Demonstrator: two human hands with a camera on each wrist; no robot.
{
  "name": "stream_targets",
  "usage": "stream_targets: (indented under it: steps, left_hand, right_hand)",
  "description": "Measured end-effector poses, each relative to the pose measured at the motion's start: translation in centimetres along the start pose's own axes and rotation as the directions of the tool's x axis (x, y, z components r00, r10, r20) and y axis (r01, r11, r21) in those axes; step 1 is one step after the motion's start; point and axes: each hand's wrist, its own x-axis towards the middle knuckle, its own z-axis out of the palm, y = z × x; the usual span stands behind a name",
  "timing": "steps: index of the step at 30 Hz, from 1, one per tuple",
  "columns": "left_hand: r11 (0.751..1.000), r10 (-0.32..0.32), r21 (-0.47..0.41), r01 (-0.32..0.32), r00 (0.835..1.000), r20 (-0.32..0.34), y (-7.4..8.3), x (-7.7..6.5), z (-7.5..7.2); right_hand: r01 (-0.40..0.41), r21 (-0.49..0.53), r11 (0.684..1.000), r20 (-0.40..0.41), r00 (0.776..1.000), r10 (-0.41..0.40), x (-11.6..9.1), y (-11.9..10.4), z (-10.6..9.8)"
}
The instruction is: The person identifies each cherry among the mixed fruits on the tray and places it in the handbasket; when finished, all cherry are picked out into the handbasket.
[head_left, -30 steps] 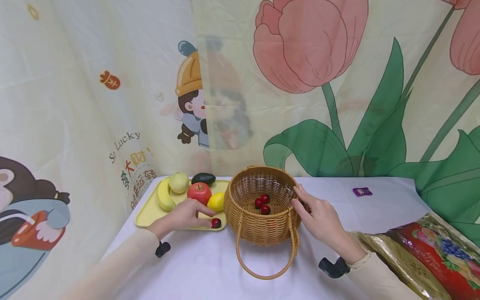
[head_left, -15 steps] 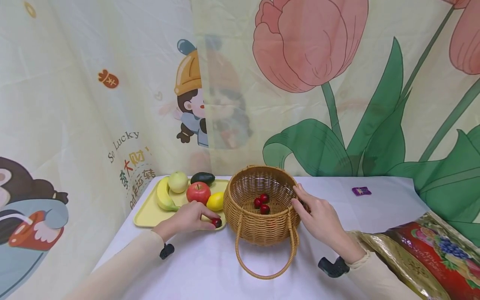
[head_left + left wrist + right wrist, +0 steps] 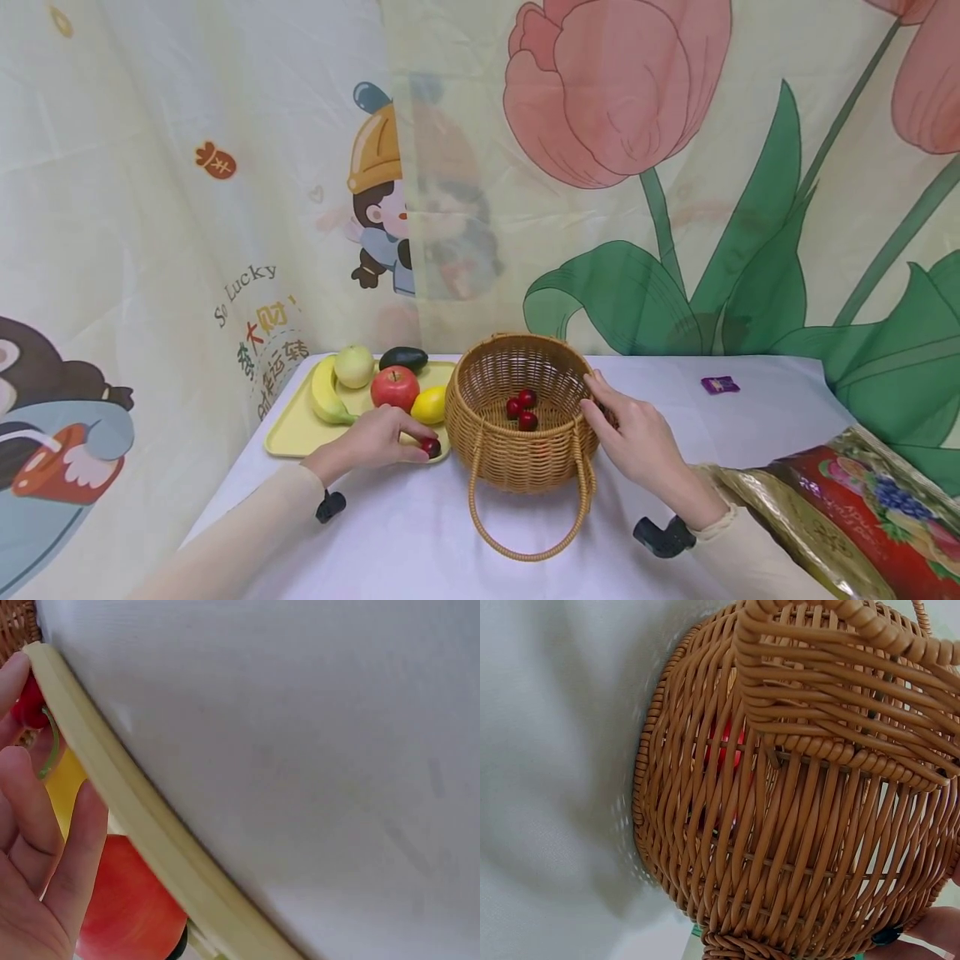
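Note:
My left hand pinches a dark red cherry at the front right corner of the yellow tray. In the left wrist view the cherry's green stem shows beside the fingers. My right hand rests on the right side of the wicker basket, thumb and forefinger nearly straight at its rim. Several cherries lie inside on the basket's bottom. Through the weave, the right wrist view shows a patch of red. Some of the right fingers are hidden behind the basket.
A banana, a pale green round fruit, an apple, a lemon and a dark avocado lie on the tray. The basket's handle hangs forward. A purple wrapper and red-gold bags are at right.
My left hand has shifted slightly right and its thumb and fingers have come together on the cherry. More of the banana shows now. The right hand and basket have stayed put.

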Motion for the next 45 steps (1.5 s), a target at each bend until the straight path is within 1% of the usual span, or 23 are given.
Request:
stream_targets:
  steps: [3, 5, 8, 11, 14, 17, 20, 24, 27, 30, 33, 35, 39, 43, 45]
  left_hand:
    - [1.000, 0.008, 0.012, -0.008, 1.000, -0.004, -0.1, -0.4, -0.2]
    - [1.000, 0.003, 0.009, -0.003, 1.000, -0.003, -0.2, -0.7, -0.6]
    - [1.000, -0.002, -0.017, 0.002, 1.000, -0.005, -0.3, -1.1, -1.4]
    - [0.999, -0.007, -0.042, 0.007, 1.000, -0.014, -0.5, -1.4, -2.6]
    - [0.998, -0.034, -0.058, 0.033, 0.999, -0.017, -0.6, -1.8, -4.1]
    - [0.996, -0.043, -0.074, 0.041, 0.999, -0.020, -0.5, -2.0, -6.0]
    - [0.997, -0.057, -0.062, 0.055, 0.998, -0.032, 0.2, -1.8, -8.0]
    - [0.996, -0.075, -0.053, 0.073, 0.997, -0.038, 1.2, -1.2, -10.4]
    - [0.995, -0.074, -0.066, 0.072, 0.997, -0.033, 1.9, -0.6, -11.7]
    - [0.996, -0.066, -0.064, 0.063, 0.997, -0.035, 2.5, 0.1, -12.6]
    - [0.998, -0.054, -0.032, 0.053, 0.998, -0.024, 3.2, 1.2, -13.4]
    - [0.999, -0.040, -0.008, 0.040, 0.999, -0.010, 3.7, 2.2, -13.8]
    - [1.000, -0.019, 0.010, 0.018, 0.999, 0.040, 4.8, 4.3, -14.4]
    - [1.000, -0.009, 0.016, 0.007, 0.994, 0.105, 6.5, 6.6, -14.6]
    - [1.000, 0.009, 0.012, -0.011, 0.991, 0.136, 7.5, 7.7, -14.6]
  right_hand:
    - [0.006, 0.005, 1.000, 0.001, 1.000, -0.006, -0.1, 0.0, 0.1]
    - [0.009, 0.006, 1.000, 0.000, 1.000, -0.009, -0.1, -0.1, 0.1]
    - [0.011, 0.000, 1.000, -0.007, 1.000, -0.011, -0.1, -0.1, 0.0]
    - [0.011, -0.004, 1.000, -0.009, 1.000, -0.011, 0.0, -0.1, -0.1]
    - [0.015, -0.009, 1.000, -0.011, 1.000, -0.015, 0.0, 0.0, -0.1]
    - [0.016, -0.007, 1.000, -0.006, 1.000, -0.016, 0.0, 0.1, 0.0]
    - [0.014, -0.005, 1.000, -0.007, 1.000, -0.014, -0.1, 0.2, 0.1]
    - [0.009, -0.002, 1.000, -0.009, 1.000, -0.009, -0.1, 0.2, 0.0]
    - [0.011, -0.003, 1.000, -0.010, 1.000, -0.011, 0.0, 0.2, 0.0]
    - [0.009, -0.002, 1.000, -0.004, 1.000, -0.009, 0.0, 0.2, 0.0]
    - [-0.002, 0.000, 1.000, 0.007, 1.000, 0.002, 0.0, 0.2, 0.1]
    - [-0.009, -0.001, 1.000, 0.008, 1.000, 0.009, 0.0, 0.2, 0.1]
    - [-0.013, -0.003, 1.000, 0.008, 1.000, 0.013, 0.0, 0.2, 0.1]
    - [-0.014, -0.009, 1.000, 0.012, 1.000, 0.014, 0.0, 0.1, 0.1]
    - [-0.015, -0.012, 1.000, 0.014, 1.000, 0.015, 0.0, 0.1, 0.1]
